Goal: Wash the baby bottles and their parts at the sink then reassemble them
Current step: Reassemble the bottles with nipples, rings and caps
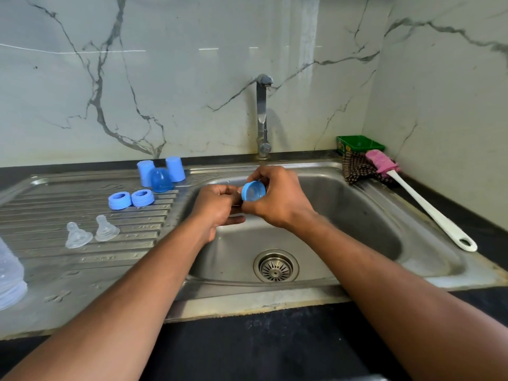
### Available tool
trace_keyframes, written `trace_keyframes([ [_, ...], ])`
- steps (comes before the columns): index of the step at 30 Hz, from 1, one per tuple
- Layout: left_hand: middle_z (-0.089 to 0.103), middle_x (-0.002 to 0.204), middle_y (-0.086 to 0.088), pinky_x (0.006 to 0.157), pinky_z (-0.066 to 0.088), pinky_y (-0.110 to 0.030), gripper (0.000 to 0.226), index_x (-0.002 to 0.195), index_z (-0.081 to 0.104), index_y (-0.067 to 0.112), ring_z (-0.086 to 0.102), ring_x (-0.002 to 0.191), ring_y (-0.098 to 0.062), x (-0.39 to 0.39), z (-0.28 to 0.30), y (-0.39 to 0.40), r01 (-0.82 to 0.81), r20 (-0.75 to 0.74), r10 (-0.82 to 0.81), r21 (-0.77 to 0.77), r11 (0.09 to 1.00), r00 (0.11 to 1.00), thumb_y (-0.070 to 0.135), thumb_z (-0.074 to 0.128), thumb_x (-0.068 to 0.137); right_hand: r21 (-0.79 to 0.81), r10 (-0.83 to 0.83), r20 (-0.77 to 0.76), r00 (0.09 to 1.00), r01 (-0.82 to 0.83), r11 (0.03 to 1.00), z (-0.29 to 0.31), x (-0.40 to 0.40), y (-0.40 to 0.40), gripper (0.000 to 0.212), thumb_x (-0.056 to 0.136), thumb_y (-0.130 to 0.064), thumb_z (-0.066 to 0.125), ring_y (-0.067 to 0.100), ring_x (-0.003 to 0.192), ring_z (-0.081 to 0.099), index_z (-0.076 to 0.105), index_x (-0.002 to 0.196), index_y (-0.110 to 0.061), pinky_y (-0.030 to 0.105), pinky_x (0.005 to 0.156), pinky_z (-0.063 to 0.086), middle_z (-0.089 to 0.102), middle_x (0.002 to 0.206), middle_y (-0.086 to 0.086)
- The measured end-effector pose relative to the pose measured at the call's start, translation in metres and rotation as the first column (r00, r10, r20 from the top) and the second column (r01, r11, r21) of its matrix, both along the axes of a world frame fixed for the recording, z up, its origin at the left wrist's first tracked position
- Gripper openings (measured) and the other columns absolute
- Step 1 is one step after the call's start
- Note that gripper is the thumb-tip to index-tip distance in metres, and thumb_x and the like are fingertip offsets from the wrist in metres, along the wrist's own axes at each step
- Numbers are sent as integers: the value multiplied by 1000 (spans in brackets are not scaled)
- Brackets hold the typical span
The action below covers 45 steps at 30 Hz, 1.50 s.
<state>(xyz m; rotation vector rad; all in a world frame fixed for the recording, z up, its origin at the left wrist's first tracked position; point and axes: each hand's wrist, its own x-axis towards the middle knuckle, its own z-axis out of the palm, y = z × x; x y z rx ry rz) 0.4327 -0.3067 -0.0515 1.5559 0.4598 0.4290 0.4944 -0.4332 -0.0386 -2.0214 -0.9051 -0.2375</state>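
Over the steel sink [357,215], my right hand [277,202] grips a small blue bottle cap [253,191] with its hollow side facing me. My left hand [217,207] meets it from the left, its fingertips pinching at the cap's edge. On the draining board [55,265] lie two clear teats [78,235] [105,229], two blue screw rings [119,200] [142,198], two light blue cylinders [145,173] [175,169] and a translucent blue dome cap [161,180]. A clear bottle [9,273] shows at the left edge.
The tap [262,116] stands behind the basin; no water is visible running. A white-handled bottle brush with a pink head [420,199] lies on the sink's right rim, beside a checked cloth [357,169] and a green box [357,144]. The drain strainer [275,266] sits mid-basin.
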Motion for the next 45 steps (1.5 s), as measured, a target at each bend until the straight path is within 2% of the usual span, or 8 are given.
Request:
trace_keyframes([
  [11,71,77,-5,55,58,-22,9,85,71,12,65,61,-10,7,4,3,-119,57,111,187,975,992,7,67,91,-25,-31,166,986,35,999,7,-15,3,44,59,-32,89,16,79,64,69,95,-15,35,68,58,67,88,1],
  [20,69,82,-6,62,60,-33,31,108,66,8,71,71,-21,-17,15,19,213,78,-221,101,972,972,34,57,96,366,227,-220,949,-135,921,-1,2,-5,44,66,2,85,11,74,67,63,101,-13,21,70,55,67,92,2],
  [29,68,72,-4,54,55,-25,11,84,69,15,64,65,-15,-10,9,14,6,93,-30,247,969,995,24,69,91,197,165,-235,958,-119,973,-3,7,-2,41,60,-10,91,20,75,67,63,91,-13,30,66,56,69,85,7],
  [34,66,67,0,53,52,-25,18,89,70,10,61,54,-7,-21,21,10,94,-46,-82,576,812,996,28,74,87,91,156,-265,952,-136,986,-13,6,-3,45,59,-5,88,18,78,67,61,94,-13,31,68,56,70,87,4],
  [38,73,87,2,75,53,-29,23,95,77,18,65,78,-11,-46,35,23,249,-259,-55,817,520,964,38,74,86,-97,223,-222,949,-249,964,-17,-13,8,40,63,-7,88,2,74,64,71,97,-19,17,66,49,73,89,-2],
  [40,70,92,4,77,49,-26,28,103,73,20,62,82,-10,-61,39,37,235,-266,-34,775,587,963,40,75,84,-134,211,-202,956,-241,961,-15,-18,9,34,67,-10,89,-3,75,62,73,96,-18,8,65,48,73,90,-4],
  [42,64,99,4,80,48,-27,34,112,67,22,62,91,-14,-82,42,58,85,-198,132,806,586,971,39,75,84,-81,214,-232,949,-239,968,-10,-25,18,36,67,-10,90,4,81,68,73,97,-17,17,77,54,74,94,-4],
  [45,58,121,-5,94,44,-36,37,120,64,25,55,117,-28,-101,36,93,-43,-145,478,932,360,866,37,70,86,-25,240,-206,949,-250,968,-6,-32,50,36,62,-13,93,15,79,70,73,92,-15,34,79,56,75,88,4],
])
